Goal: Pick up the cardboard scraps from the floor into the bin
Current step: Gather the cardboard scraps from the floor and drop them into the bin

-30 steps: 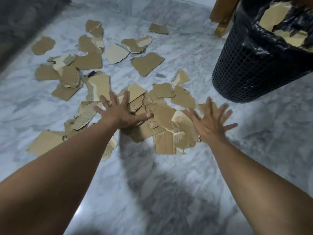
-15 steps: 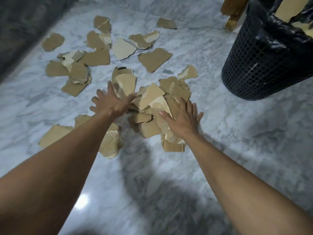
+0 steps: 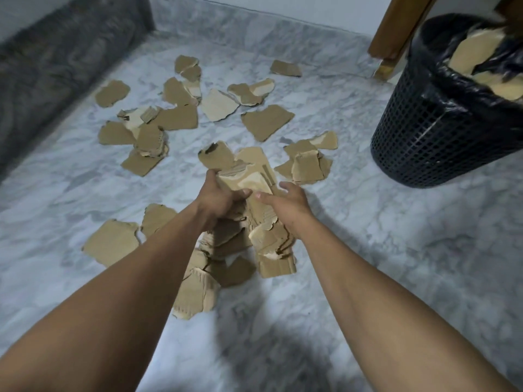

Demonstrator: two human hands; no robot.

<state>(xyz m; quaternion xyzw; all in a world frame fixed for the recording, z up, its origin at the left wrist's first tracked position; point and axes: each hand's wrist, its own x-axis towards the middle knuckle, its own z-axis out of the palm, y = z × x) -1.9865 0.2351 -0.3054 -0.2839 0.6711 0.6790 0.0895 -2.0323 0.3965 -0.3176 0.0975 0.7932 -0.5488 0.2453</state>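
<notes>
A bundle of brown cardboard scraps [image 3: 249, 171] stands squeezed between my two hands at the middle of the marble floor. My left hand [image 3: 218, 196] grips its left side with the thumb curled over the top pieces. My right hand [image 3: 288, 202] presses its right side, fingers bent round the stack. Several loose scraps [image 3: 267, 121] lie scattered behind, and more lie under my forearms [image 3: 195, 290]. The black mesh bin [image 3: 430, 131] with a black liner stands at the right, with cardboard [image 3: 478, 49] inside it.
A wooden furniture leg [image 3: 396, 32] stands behind the bin. A dark grey fuzzy surface [image 3: 56, 66] runs along the left. A marble skirting [image 3: 254, 32] closes the far side. Bare floor lies in front and to the right.
Both hands swept inward from spread apart, pushing the flat scraps into one heap, and now clasp that heap from both sides. The camera has tilted up, showing more of the bin.
</notes>
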